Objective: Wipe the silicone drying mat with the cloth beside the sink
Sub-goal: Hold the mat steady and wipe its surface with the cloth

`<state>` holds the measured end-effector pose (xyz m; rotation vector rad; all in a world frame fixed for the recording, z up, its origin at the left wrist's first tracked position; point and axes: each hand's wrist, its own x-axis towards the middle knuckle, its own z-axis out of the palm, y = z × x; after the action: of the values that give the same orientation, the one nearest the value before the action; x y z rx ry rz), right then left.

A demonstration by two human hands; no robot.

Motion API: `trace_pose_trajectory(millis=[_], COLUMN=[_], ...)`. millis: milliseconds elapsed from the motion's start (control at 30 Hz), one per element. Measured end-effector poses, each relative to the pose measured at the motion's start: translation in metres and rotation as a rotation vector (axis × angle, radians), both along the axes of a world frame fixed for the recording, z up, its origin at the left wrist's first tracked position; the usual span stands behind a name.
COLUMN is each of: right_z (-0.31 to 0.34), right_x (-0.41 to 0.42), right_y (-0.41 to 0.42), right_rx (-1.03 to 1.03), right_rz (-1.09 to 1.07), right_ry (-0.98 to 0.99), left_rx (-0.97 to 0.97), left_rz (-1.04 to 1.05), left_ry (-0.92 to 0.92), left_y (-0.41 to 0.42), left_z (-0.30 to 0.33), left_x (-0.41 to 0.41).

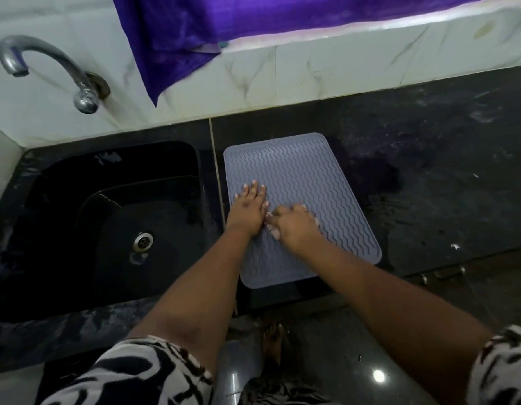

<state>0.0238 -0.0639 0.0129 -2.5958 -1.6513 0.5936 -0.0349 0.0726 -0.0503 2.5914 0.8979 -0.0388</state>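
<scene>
Head view, left to right, placed against the silicone drying mat point(309, 182). Far left of mat: chrome tap point(49, 71) on the tiled wall, black sink point(63, 171) below. Just right of sink: mat flat on the dark table point(428, 171). On mat's left part: left hand point(249, 207), fingers straight and spread, pressing down. Touching it, nearer mat's middle: right hand point(293, 223), fingers curled round a pale cloth point(274, 230), mostly hidden. Above mat: purple curtain point(195, 30) hanging over the wall.
</scene>
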Motion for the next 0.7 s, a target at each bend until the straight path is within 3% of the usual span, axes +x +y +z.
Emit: trace_pose_trajectory(millis=[100,267,367,433,467,533,600,700], right_z=[-0.015,-0.005,0.011,0.024,0.028,0.026,0.014,-0.016], right_x=[-0.021,-0.047,-0.035,-0.012,0.001,0.023,0.028,0.013], right_y=[-0.027,-0.082,-0.095,-0.087,-0.079,-0.057,-0.042,-0.054], right_rx=[-0.015,-0.128,-0.045,0.140,0.238,0.336,0.209,-0.029], right_rz=[0.083,0.152,0.048,-0.106,-0.170,-0.188,-0.158,-0.038], right_ry=[-0.162,-0.021,0.308,0.526,0.532,0.409,0.197,-0.100], left_rx=[0.064,0.045,0.020,-0.011,-0.003,0.018,0.017,0.028], left_rz=[0.003,0.012,-0.003,-0.021,-0.029,-0.037,-0.041,-0.031], left_ry=[0.047,0.088,0.134,0.176,0.159,0.032,-0.047,0.109], left_y=[-0.001,-0.004,-0.005,-0.004,-0.005,-0.017,-0.040,-0.064], left_z=[-0.009,-0.006,0.001,0.010,0.015,0.020,0.019,0.005], left_x=[0.003,0.003,0.003,0.005,0.006,0.007,0.004,0.001])
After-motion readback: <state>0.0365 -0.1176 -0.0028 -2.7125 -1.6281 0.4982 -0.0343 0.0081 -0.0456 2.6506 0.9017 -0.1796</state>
